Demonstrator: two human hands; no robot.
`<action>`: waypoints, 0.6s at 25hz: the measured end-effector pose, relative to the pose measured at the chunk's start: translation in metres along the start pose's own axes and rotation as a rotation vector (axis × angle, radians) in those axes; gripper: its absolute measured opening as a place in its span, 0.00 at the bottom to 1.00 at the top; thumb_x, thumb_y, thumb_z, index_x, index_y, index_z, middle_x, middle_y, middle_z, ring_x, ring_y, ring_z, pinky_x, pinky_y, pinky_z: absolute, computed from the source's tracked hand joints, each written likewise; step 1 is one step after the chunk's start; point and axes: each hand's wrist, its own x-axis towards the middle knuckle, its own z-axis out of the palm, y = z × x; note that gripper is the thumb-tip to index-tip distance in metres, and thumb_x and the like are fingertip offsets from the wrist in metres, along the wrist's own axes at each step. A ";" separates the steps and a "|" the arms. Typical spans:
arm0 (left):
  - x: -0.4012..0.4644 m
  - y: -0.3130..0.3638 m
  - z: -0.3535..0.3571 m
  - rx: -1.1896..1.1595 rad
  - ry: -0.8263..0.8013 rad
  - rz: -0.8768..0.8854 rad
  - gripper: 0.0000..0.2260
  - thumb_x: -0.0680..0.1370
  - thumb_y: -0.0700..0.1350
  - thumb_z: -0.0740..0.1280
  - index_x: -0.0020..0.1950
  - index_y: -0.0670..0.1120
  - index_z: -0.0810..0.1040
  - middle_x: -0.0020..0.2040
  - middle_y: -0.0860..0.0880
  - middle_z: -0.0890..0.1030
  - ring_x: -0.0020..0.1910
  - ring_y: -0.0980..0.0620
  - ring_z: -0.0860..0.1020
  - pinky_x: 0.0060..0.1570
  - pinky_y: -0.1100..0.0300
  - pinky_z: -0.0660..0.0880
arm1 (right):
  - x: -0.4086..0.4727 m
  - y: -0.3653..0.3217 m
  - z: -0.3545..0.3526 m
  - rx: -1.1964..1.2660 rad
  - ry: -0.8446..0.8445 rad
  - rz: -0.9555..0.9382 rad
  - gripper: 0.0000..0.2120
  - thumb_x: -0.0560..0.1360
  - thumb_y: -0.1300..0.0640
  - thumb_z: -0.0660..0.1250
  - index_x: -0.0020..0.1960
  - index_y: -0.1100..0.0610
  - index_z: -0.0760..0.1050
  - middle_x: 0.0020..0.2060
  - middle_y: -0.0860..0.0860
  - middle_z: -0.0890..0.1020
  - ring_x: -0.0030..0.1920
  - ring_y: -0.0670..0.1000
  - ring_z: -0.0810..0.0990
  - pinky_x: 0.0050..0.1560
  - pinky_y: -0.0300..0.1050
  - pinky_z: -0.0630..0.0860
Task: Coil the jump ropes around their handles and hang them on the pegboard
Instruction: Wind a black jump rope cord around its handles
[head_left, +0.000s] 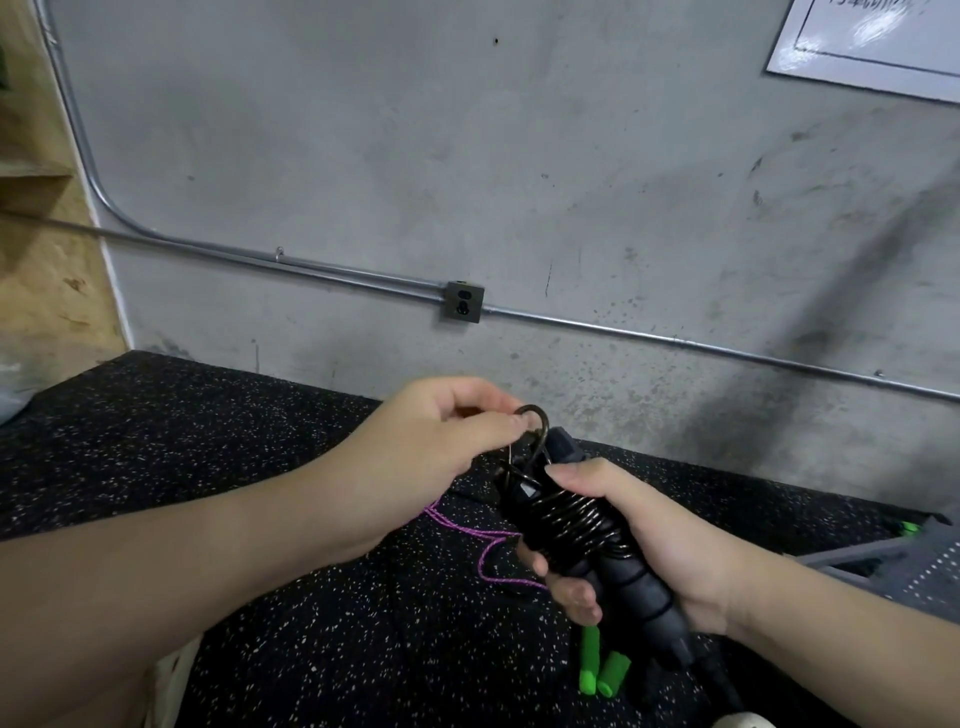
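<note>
A black jump rope (569, 519) is coiled in tight turns around its two black foam handles (649, 597). My right hand (654, 540) grips the handles and coil, thumb lying over the top turns. My left hand (441, 441) pinches a small loop of the black cord (535, 423) at the upper end of the bundle. On the floor below lie a purple rope (483, 545) and two bright green handles (600, 670), partly hidden under my right hand.
Black speckled rubber flooring (260, 467) runs to a grey concrete wall with a metal conduit (675, 340) and an outlet box (462, 302). A grey perforated panel (930, 577) lies at the right edge. A wooden surface stands at the left.
</note>
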 end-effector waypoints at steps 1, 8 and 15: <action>-0.002 -0.002 0.000 0.030 -0.022 0.019 0.04 0.78 0.50 0.73 0.45 0.51 0.85 0.29 0.62 0.77 0.30 0.63 0.72 0.44 0.62 0.68 | -0.003 0.006 0.001 0.067 0.017 -0.027 0.17 0.69 0.43 0.79 0.48 0.57 0.87 0.22 0.47 0.78 0.19 0.39 0.75 0.28 0.28 0.71; -0.009 -0.003 -0.001 0.221 -0.079 0.090 0.08 0.80 0.51 0.69 0.44 0.49 0.83 0.38 0.53 0.84 0.34 0.55 0.78 0.46 0.57 0.76 | -0.030 0.035 0.013 0.537 -0.047 -0.154 0.23 0.73 0.39 0.70 0.56 0.57 0.79 0.37 0.59 0.78 0.27 0.53 0.75 0.31 0.43 0.74; -0.004 -0.005 0.011 0.138 0.058 0.103 0.12 0.81 0.48 0.70 0.41 0.44 0.82 0.35 0.45 0.82 0.34 0.50 0.77 0.39 0.49 0.77 | -0.051 0.032 0.021 0.425 0.117 -0.143 0.27 0.74 0.36 0.65 0.52 0.62 0.78 0.42 0.61 0.82 0.36 0.57 0.82 0.41 0.49 0.82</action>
